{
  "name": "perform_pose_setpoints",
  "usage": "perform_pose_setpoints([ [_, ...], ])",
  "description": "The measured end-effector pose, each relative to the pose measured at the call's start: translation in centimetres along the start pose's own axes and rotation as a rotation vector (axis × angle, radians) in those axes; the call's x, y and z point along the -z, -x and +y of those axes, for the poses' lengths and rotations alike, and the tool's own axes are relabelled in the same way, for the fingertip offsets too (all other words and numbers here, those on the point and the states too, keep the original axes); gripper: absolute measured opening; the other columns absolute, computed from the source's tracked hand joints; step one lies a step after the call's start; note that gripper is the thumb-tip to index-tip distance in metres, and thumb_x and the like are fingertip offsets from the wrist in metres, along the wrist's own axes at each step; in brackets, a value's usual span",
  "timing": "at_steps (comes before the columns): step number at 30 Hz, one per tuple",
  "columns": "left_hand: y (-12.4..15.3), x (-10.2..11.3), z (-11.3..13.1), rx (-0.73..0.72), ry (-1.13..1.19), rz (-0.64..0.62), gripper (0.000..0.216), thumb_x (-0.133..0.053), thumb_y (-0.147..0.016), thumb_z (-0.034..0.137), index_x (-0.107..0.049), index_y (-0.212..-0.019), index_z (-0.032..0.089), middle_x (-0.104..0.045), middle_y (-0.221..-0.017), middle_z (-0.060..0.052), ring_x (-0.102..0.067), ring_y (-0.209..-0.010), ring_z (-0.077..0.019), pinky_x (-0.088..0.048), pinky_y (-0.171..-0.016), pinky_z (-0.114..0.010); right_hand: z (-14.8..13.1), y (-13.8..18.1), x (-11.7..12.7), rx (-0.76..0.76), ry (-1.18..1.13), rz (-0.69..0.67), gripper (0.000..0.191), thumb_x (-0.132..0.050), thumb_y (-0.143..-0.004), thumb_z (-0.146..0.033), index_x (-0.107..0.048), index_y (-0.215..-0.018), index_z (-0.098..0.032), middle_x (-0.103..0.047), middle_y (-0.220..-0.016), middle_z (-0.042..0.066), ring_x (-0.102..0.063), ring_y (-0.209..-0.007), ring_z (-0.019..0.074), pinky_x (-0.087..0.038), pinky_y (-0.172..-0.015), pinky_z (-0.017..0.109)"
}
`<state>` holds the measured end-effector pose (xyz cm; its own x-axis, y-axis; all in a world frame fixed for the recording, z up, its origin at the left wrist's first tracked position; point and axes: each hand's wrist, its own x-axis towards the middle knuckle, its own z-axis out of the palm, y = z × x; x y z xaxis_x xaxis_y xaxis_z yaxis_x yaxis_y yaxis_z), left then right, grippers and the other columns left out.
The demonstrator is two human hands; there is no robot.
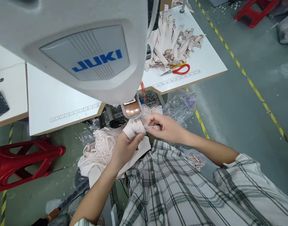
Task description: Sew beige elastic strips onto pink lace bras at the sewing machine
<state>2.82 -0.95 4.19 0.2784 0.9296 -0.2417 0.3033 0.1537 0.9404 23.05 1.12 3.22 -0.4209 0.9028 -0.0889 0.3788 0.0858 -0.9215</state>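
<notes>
My left hand (pixel 126 146) is closed on a folded part of a pale pink lace garment (pixel 105 141), thumb on top. The rest of the garment drapes down over my lap and to the left. Close beside it, my right hand (pixel 164 126) pinches a short beige fabric strip (pixel 156 127) against the garment's edge. Just beyond both hands is the sewing machine's (pixel 87 59) narrow end with a brown, rounded part (pixel 132 110). The machine head hides much of the table behind it.
A heap of beige strips (pixel 169 37) lies on the white table (pixel 212 64), near red-handled snips (pixel 179 69). A red stool (pixel 24 160) stands at left, another red stool (pixel 254 12) at far right. A clear plastic bag (pixel 179 105) hangs below the table edge.
</notes>
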Motion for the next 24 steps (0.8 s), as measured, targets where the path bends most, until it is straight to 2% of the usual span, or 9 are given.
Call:
perform_pose_setpoints([
  [4,0.3,-0.5,0.3,0.007,-0.016,0.044,0.019,-0.064,-0.085,0.033,-0.073,-0.091,0.017,-0.071,-0.087,-0.006,-0.060,-0.082,-0.0207,-0.047,-0.077,-0.030,-0.7,0.2,0.1,0.038,0.058,-0.022,0.011,-0.057,-0.082,-0.016,-0.050,-0.089,-0.021,-0.054,-0.073,-0.006,-0.044,-0.062,0.0092,-0.033,-0.065,0.024],
  [8,0.3,-0.7,0.4,0.011,-0.052,0.073,0.017,-0.065,-0.083,0.031,-0.074,-0.085,0.017,-0.071,-0.080,-0.004,-0.060,-0.077,-0.0191,-0.047,-0.071,-0.027,-0.9,0.1,0.5,0.020,0.120,-0.069,0.009,-0.059,-0.082,-0.016,-0.051,-0.086,-0.020,-0.048,-0.063,-0.008,-0.043,-0.059,0.0097,-0.031,-0.063,0.024],
  [10,0.2,-0.6,0.5,0.004,-0.076,0.076,0.017,-0.066,-0.082,0.032,-0.072,-0.080,0.017,-0.069,-0.075,-0.002,-0.058,-0.072,-0.0175,-0.046,-0.067,-0.026,-0.8,-0.2,0.8,-0.015,0.129,-0.081,0.010,-0.062,-0.082,-0.019,-0.056,-0.088,-0.020,-0.052,-0.063,-0.007,-0.047,-0.061,0.0104,-0.032,-0.064,0.024],
  [14,0.2,-0.5,0.7,0.026,-0.077,0.084,0.020,-0.065,-0.082,0.033,-0.069,-0.072,0.017,-0.064,-0.069,-0.001,-0.054,-0.066,-0.0155,-0.043,-0.062,-0.025,-0.4,-1.1,1.6,-0.026,0.095,-0.156,0.011,-0.068,-0.080,-0.025,-0.068,-0.089,-0.019,-0.068,-0.079,-0.002,-0.058,-0.074,0.0133,-0.037,-0.071,0.025],
  [16,0.1,-0.5,0.8,0.065,-0.048,0.089,0.022,-0.067,-0.082,0.035,-0.068,-0.070,0.017,-0.063,-0.067,-0.001,-0.052,-0.064,-0.0151,-0.042,-0.059,-0.025,-0.2,-1.5,1.9,-0.019,0.041,-0.211,0.012,-0.068,-0.079,-0.029,-0.071,-0.084,-0.018,-0.070,-0.083,0.000,-0.060,-0.077,0.0142,-0.039,-0.070,0.025],
  [18,-0.1,-0.6,0.8,0.101,-0.019,0.099,0.025,-0.069,-0.080,0.038,-0.066,-0.068,0.017,-0.062,-0.066,-0.001,-0.051,-0.063,-0.0146,-0.041,-0.058,-0.024,-0.2,-1.7,2.0,-0.089,-0.049,-0.240,0.015,-0.067,-0.078,-0.031,-0.072,-0.083,-0.017,-0.069,-0.081,0.000,-0.058,-0.072,0.0132,-0.039,-0.064,0.024],
  [21,-0.5,-0.6,0.6,0.100,0.013,0.121,0.028,-0.071,-0.080,0.040,-0.064,-0.065,0.017,-0.061,-0.065,0.000,-0.051,-0.063,-0.0132,-0.041,-0.058,-0.023,-0.1,-1.8,1.7,-0.245,-0.216,-0.245,0.017,-0.067,-0.076,-0.031,-0.071,-0.083,-0.016,-0.064,-0.073,-0.002,-0.053,-0.063,0.0103,-0.037,-0.057,0.022],
  [24,-0.8,-0.9,0.1,0.097,0.089,0.142,0.028,-0.072,-0.081,0.040,-0.065,-0.067,0.017,-0.061,-0.068,0.000,-0.053,-0.065,-0.0127,-0.043,-0.060,-0.022,0.0,-1.7,1.1,-0.307,-0.388,-0.209,0.019,-0.070,-0.073,-0.032,-0.067,-0.080,-0.015,-0.060,-0.067,-0.003,-0.050,-0.060,0.0090,-0.036,-0.056,0.022],
])
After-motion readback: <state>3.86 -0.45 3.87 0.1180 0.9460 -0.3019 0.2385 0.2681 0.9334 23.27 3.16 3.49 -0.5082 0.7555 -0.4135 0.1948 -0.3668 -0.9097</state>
